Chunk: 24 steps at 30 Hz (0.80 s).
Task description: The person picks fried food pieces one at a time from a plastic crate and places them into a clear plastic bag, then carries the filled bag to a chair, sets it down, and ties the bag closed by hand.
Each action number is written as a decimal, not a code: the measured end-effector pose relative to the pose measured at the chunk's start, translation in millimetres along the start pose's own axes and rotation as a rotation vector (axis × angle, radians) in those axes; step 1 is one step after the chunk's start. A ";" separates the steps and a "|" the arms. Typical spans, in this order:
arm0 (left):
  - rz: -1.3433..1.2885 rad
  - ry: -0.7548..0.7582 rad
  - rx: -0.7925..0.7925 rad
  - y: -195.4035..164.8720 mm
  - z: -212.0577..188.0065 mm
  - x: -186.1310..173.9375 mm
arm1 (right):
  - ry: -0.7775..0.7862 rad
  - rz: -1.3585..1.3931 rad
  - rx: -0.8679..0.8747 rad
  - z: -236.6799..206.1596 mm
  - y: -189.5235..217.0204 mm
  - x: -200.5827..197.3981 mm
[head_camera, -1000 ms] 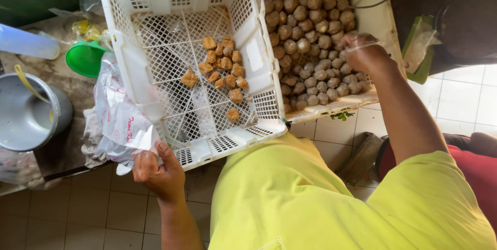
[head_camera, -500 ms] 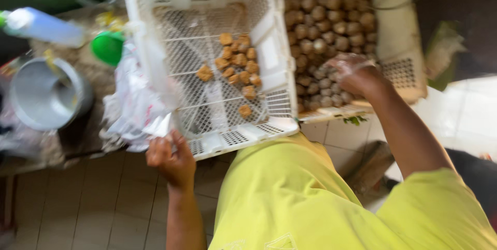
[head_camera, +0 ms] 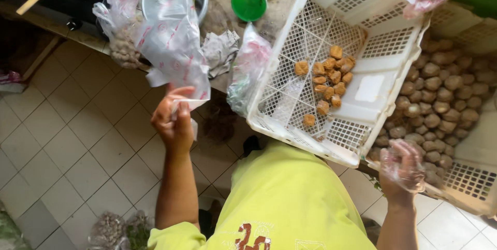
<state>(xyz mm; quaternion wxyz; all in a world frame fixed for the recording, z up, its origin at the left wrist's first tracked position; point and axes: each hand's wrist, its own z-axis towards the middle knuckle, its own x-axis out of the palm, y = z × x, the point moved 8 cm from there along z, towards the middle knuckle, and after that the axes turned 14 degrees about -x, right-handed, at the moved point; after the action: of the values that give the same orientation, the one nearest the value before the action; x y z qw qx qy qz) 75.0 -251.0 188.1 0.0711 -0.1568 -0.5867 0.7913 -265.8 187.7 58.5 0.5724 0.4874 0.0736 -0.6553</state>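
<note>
left hand (head_camera: pixel 173 118) pinches plastic bag (head_camera: pixel 173 43) at 10 o'clock | right hand (head_camera: pixel 406 167), film-covered, fingers curled loosely over brown balls (head_camera: pixel 445 94) at 4 o'clock | risk: thin bag may slip from the pinch

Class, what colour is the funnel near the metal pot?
Bright green funnel, clearest in the head view.

Left hand (head_camera: pixel 173 120) lifted plastic bag (head_camera: pixel 173 48); right hand (head_camera: pixel 406 169) withdrawn, gloved.
</note>
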 end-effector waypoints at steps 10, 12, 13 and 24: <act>-0.362 0.401 -0.184 40.5 97.8 39.2 | -0.020 -0.370 0.022 18.2 59.6 33.1; -0.323 0.465 -0.158 32.6 117.0 63.9 | -0.053 -0.352 0.044 18.7 63.8 32.6; -0.324 0.500 -0.133 26.7 123.1 76.2 | -0.066 -0.342 0.055 18.5 65.4 32.0; -0.919 0.780 -0.778 50.1 76.4 71.7 | -0.060 -0.344 0.215 21.2 73.3 33.0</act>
<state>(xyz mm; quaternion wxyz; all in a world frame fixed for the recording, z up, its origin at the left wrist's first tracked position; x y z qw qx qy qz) -14.2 -314.0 148.8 0.5406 -0.1794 -0.7647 0.3014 -213.0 126.9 79.4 0.3986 0.5063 0.0686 -0.7616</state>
